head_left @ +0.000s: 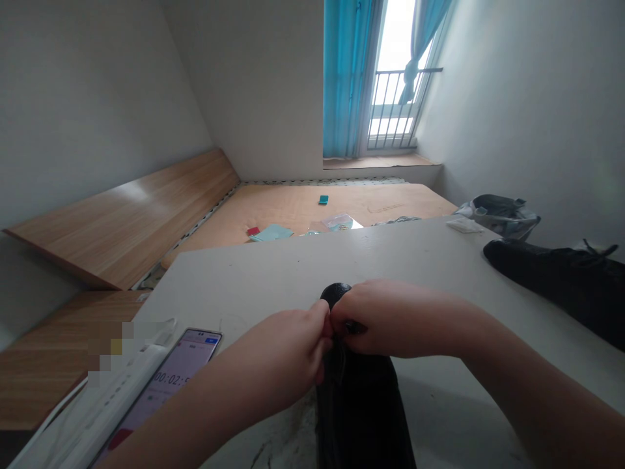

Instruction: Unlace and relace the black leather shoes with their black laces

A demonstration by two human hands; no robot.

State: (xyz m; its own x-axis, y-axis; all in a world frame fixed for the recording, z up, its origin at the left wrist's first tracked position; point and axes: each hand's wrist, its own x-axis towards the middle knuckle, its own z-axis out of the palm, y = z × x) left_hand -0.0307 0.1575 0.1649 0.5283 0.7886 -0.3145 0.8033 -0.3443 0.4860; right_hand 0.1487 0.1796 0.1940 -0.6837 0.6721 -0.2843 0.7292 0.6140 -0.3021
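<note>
A black shoe (364, 410) lies on the white table right in front of me, its rounded toe pointing away. My left hand (297, 339) is closed in a pinch over the front of the shoe. Against it, my right hand (378, 316) is curled closed, with a dark bit of shoelace (353, 327) showing among its fingers. A thin strand hangs below the meeting fingertips, which hide most of the lace. A second black shoe (547, 270) with its lace tied rests at the right side of the table.
On the left lie a phone (183, 365) showing a timer and a white power strip (105, 397) with a cable. A small white packet (463, 225) and a grey bag (508, 212) are at the far right. Beyond is a bed (288, 198) holding papers and plastic bags.
</note>
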